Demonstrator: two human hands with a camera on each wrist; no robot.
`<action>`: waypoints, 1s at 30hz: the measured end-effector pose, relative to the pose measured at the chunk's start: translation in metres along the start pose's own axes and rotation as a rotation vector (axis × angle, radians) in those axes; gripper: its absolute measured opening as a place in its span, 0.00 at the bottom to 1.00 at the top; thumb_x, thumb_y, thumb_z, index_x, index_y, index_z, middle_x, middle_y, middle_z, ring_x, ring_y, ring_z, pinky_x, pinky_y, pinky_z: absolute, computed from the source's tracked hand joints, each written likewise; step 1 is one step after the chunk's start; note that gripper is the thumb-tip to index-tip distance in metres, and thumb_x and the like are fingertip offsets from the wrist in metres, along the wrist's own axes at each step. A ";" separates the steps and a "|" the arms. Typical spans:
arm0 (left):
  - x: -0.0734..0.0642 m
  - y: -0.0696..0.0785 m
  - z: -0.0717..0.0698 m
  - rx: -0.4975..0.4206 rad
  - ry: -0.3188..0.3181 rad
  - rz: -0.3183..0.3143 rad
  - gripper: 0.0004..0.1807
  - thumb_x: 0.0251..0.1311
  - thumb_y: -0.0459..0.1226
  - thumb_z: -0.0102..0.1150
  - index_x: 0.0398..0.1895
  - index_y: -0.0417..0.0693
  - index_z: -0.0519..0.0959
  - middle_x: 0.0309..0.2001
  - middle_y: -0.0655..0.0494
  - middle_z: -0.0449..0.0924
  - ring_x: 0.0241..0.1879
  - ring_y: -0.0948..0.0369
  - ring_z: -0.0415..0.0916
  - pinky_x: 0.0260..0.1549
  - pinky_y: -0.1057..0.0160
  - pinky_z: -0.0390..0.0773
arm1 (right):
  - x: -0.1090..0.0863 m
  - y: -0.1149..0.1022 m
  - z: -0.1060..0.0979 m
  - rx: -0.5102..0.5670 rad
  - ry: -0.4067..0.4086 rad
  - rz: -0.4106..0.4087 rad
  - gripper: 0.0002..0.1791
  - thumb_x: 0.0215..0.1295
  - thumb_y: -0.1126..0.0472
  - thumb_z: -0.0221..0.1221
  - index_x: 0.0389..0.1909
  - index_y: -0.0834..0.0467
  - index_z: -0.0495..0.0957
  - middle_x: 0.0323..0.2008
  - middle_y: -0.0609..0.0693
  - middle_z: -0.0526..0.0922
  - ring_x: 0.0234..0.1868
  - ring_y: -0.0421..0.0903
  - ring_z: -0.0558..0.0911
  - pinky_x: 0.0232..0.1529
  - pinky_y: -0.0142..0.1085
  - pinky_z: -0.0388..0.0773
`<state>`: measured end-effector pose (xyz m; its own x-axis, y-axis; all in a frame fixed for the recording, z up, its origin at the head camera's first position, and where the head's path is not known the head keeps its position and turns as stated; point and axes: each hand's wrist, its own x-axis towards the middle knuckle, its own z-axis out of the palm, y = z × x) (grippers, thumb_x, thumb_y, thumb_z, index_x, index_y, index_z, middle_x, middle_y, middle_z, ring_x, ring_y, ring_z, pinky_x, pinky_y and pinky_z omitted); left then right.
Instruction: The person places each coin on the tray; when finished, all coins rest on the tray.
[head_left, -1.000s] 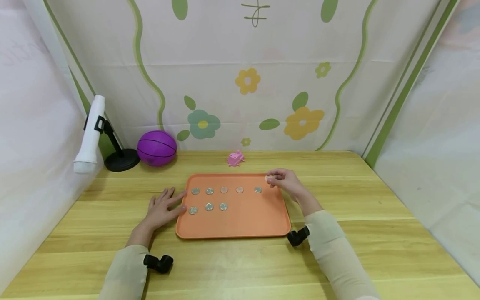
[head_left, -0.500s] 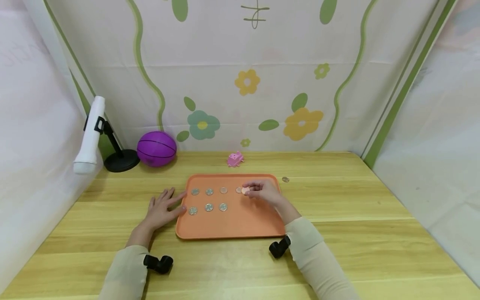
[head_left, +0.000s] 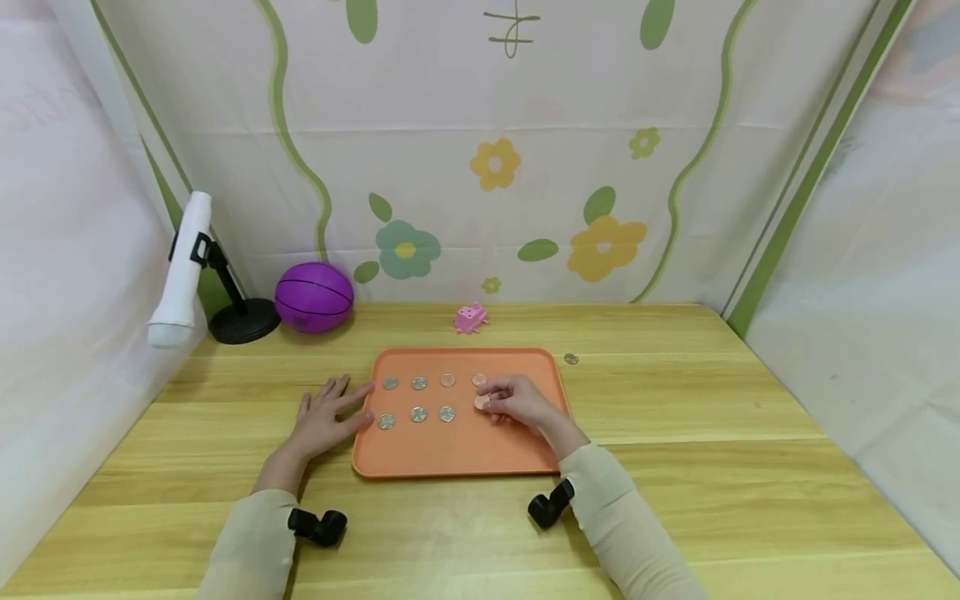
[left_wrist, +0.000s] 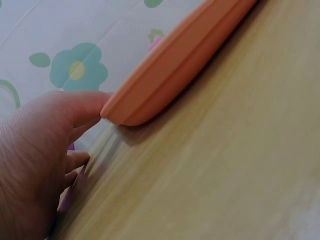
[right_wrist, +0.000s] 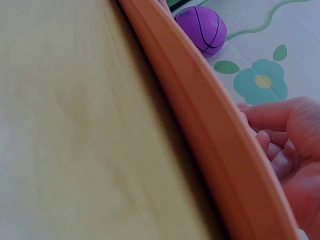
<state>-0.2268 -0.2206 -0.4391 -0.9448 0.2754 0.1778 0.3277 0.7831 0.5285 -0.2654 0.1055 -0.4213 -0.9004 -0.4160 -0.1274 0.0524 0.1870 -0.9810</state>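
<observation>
My right hand pinches a coin between thumb and fingers, low over the orange tray. In the head view, several silvery coins lie on the tray in two rows; the pinched coin is just below the last visible coin of the far row. Whether another coin lies under the right hand is hidden. My left hand rests at the tray's left edge with fingers spread, its thumb and index finger touching the rim. The tray's wall blocks most of the right fingertips in the right wrist view.
Beyond the tray's far right corner, one coin lies on the wooden table. A pink toy sits behind the tray. At the back left are a purple ball and a white microphone on a black stand.
The right hand moves left from the tray's far right corner, then slightly nearer, carrying the coin. This uncovers the coin on the table. The left hand stays put.
</observation>
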 end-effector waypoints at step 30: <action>0.000 0.002 0.000 0.009 0.008 0.011 0.30 0.54 0.51 0.50 0.60 0.51 0.64 0.62 0.35 0.48 0.61 0.40 0.38 0.50 0.37 0.32 | 0.002 0.003 -0.011 -0.124 -0.047 -0.070 0.14 0.53 0.67 0.58 0.40 0.68 0.76 0.23 0.53 0.76 0.15 0.42 0.68 0.16 0.30 0.66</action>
<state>-0.2264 -0.2193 -0.4377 -0.9413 0.2794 0.1897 0.3377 0.7852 0.5190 -0.2717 0.1146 -0.4231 -0.8786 -0.4724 -0.0693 -0.0656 0.2631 -0.9625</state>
